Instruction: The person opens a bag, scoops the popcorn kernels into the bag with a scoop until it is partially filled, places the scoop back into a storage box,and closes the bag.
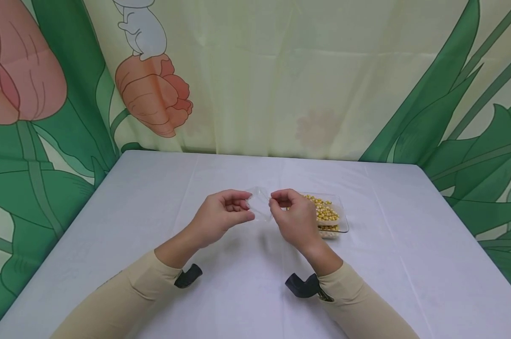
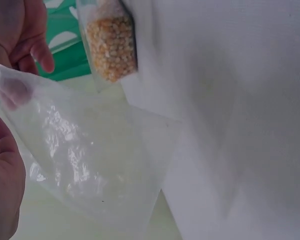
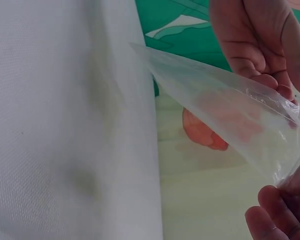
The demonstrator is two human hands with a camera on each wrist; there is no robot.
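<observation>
A clear plastic bag (image 1: 259, 203) hangs between the two hands above the white table, its mouth side up at the fingers. My left hand (image 1: 223, 212) pinches one side of it between thumb and fingers. On the opposite side, my right hand (image 1: 295, 216) pinches the bag's edge with thumb and index finger. Seen in the left wrist view, the bag (image 2: 90, 155) spreads wide and tapers downward; the right wrist view shows the bag (image 3: 215, 95) narrowing to a pointed corner. Creases and glare cover the film.
Behind my right hand stands a clear container (image 1: 345, 219) with golden kernels (image 1: 323, 209) in it. Yellow-orange corn kernels (image 2: 110, 47) show through its wall in the left wrist view. A white cloth covers the table (image 1: 162, 188); a printed curtain (image 1: 255, 94) hangs behind.
</observation>
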